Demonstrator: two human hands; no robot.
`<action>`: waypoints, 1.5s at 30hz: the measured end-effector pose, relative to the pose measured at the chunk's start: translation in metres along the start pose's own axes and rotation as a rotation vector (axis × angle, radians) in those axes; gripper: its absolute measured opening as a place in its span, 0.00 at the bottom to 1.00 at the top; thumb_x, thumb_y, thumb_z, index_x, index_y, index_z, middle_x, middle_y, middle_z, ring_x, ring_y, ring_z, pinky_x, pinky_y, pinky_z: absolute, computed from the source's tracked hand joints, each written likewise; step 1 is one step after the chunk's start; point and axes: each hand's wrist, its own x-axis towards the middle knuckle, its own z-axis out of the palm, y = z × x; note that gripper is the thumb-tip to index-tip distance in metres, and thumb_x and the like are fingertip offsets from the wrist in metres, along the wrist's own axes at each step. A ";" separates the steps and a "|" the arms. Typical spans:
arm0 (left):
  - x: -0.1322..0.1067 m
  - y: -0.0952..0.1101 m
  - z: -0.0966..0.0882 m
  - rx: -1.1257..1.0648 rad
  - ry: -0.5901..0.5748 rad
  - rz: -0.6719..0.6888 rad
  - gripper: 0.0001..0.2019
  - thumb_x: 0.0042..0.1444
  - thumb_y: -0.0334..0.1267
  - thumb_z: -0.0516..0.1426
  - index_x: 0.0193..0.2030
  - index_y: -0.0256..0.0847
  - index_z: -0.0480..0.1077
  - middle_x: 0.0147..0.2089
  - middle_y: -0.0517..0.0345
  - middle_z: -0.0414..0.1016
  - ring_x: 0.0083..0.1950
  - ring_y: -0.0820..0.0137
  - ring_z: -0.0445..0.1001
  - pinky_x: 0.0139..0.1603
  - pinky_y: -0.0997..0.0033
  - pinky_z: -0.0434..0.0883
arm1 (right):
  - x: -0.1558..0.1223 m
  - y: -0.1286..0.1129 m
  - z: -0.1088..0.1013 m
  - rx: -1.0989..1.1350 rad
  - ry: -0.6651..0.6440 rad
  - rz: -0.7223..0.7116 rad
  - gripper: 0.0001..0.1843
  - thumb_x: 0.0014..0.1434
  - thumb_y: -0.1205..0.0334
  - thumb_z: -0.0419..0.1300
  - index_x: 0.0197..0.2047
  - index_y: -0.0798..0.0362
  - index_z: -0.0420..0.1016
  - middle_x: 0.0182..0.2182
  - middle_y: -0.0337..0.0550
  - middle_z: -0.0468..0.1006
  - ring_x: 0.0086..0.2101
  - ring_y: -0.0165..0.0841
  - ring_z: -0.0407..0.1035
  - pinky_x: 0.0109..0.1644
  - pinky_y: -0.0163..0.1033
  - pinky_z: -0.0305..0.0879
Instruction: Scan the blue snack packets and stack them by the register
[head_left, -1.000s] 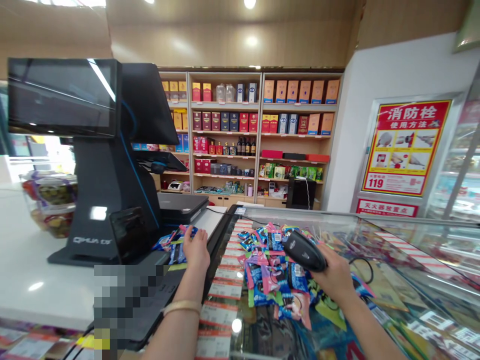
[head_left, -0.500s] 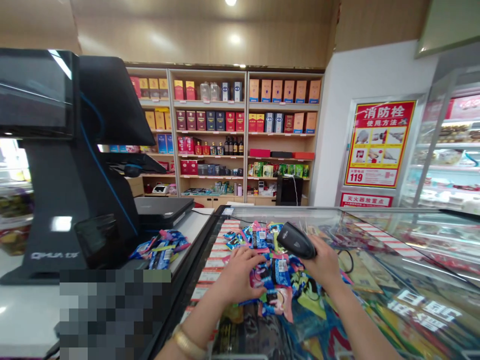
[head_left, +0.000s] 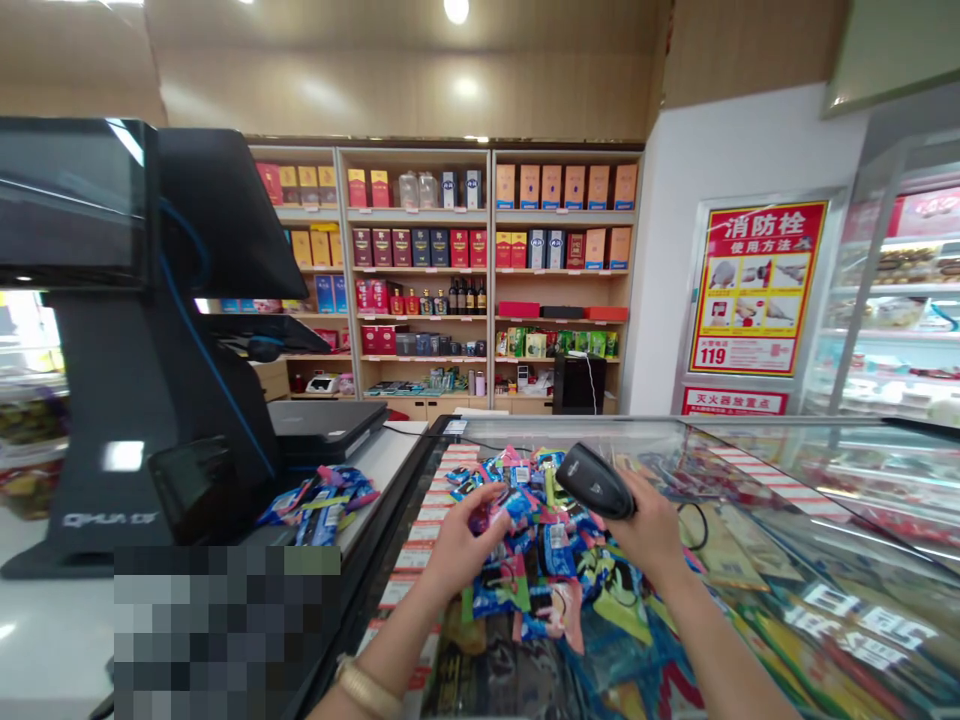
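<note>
My right hand [head_left: 651,530] grips a black barcode scanner [head_left: 595,481], its head aimed left over a heap of colourful snack packets [head_left: 547,570] on the glass counter [head_left: 757,470]. My left hand [head_left: 466,545] pinches one blue and pink packet [head_left: 504,508] lifted off the left side of the heap, close under the scanner head. A gold bracelet sits on my left wrist. A smaller bunch of packets [head_left: 319,495] lies to the left beside the register.
A black checkout terminal [head_left: 142,330] with two screens stands at the left on a white counter. A black cable [head_left: 694,520] loops behind my right hand. Shelves of boxes and bottles [head_left: 450,270] line the back wall. A red poster [head_left: 754,290] and a chilled cabinet [head_left: 892,310] are at right.
My left hand left the small packet bunch by the register, crossed to the heap on the glass and lifted one packet toward the scanner. The scanner hand stayed nearly still.
</note>
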 end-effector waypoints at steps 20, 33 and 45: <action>0.005 -0.004 -0.001 -0.666 0.301 -0.224 0.26 0.46 0.59 0.61 0.39 0.35 0.74 0.35 0.50 0.78 0.36 0.64 0.76 0.36 0.68 0.74 | -0.007 -0.058 0.006 0.172 -0.157 -0.262 0.09 0.54 0.65 0.54 0.39 0.52 0.72 0.33 0.45 0.76 0.34 0.35 0.70 0.38 0.38 0.62; 0.011 -0.004 -0.014 -0.863 0.504 -0.308 0.16 0.55 0.50 0.58 0.35 0.36 0.71 0.32 0.53 0.76 0.31 0.68 0.76 0.28 0.73 0.73 | -0.008 -0.046 0.006 0.130 -0.092 -0.317 0.10 0.56 0.59 0.54 0.39 0.51 0.73 0.33 0.45 0.77 0.33 0.36 0.72 0.36 0.38 0.66; 0.032 -0.026 -0.080 -1.135 1.029 -0.465 0.12 0.58 0.20 0.50 0.29 0.38 0.64 0.26 0.62 0.67 0.25 0.81 0.70 0.32 0.83 0.75 | -0.013 -0.021 0.013 0.055 -0.047 -0.316 0.11 0.52 0.62 0.54 0.39 0.50 0.72 0.35 0.46 0.79 0.35 0.38 0.74 0.36 0.39 0.69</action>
